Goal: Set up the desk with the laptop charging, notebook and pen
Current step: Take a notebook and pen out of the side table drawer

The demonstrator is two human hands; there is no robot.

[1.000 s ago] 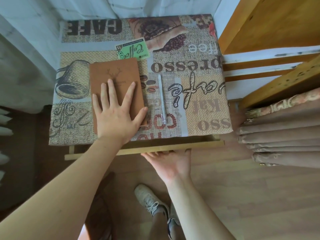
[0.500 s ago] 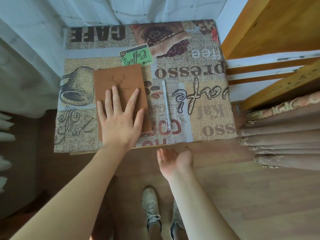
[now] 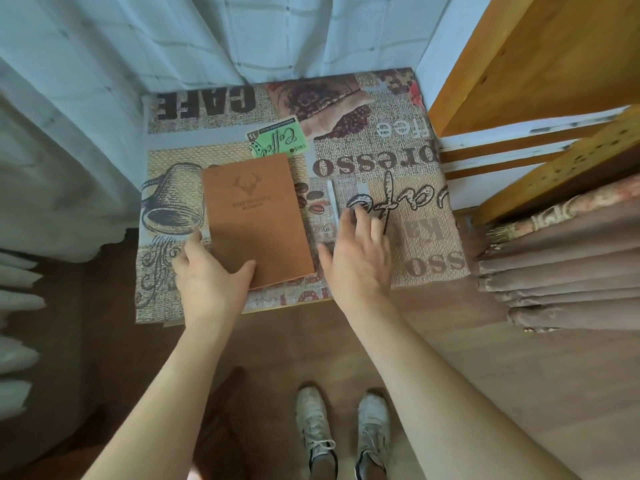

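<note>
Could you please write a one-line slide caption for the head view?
Left hand holds the brown notebook at its near corner; right hand reaches over the pen.

The cloth (image 3: 408,216) covering the bench is showing its print upside down to the camera: "CAFE" in big dark letters at the far edge, "Cafe" in script at the right, and cut-off pieces "resso", "fee", "OSSO". A green ticket (image 3: 277,140) printed on it is reading "Coffee", "$1" and "1865". The notebook (image 3: 256,216) is carrying a stamped line under a deer head, too blurred to read.
</note>
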